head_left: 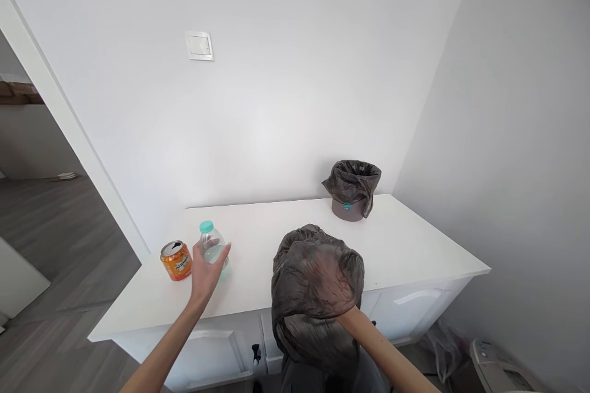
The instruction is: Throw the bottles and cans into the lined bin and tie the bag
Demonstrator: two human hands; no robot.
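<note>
Lower left: one opened orange Mirinda can (177, 264), upright, untouched, outside any bag.

Beside it: one clear plastic bottle (212, 247), teal cap on, some clear liquid inside; gripped round the body by the left hand (205, 275), thumb on the right side. Whether its base is lifted cannot be told. Not bagged.

Lower centre: one dark translucent bin bag (299, 270), loose, draped over the right hand (332, 279), which shows faintly through the film; whether those fingers pinch or spread cannot be told. By appearance, opened out but not yet filled or fitted.

Right of centre: one small grey-brown bin (348, 211), its dark liner (353, 182) already folded over the rim.

Surface: white cabinet top (258, 224), panelled doors below.

Room: wood-look floor (69, 239) at the left edge; white light switch (200, 46), upper left; pale walls; crumpled clear plastic (440, 350) and a grey appliance (502, 371), lower right.
</note>
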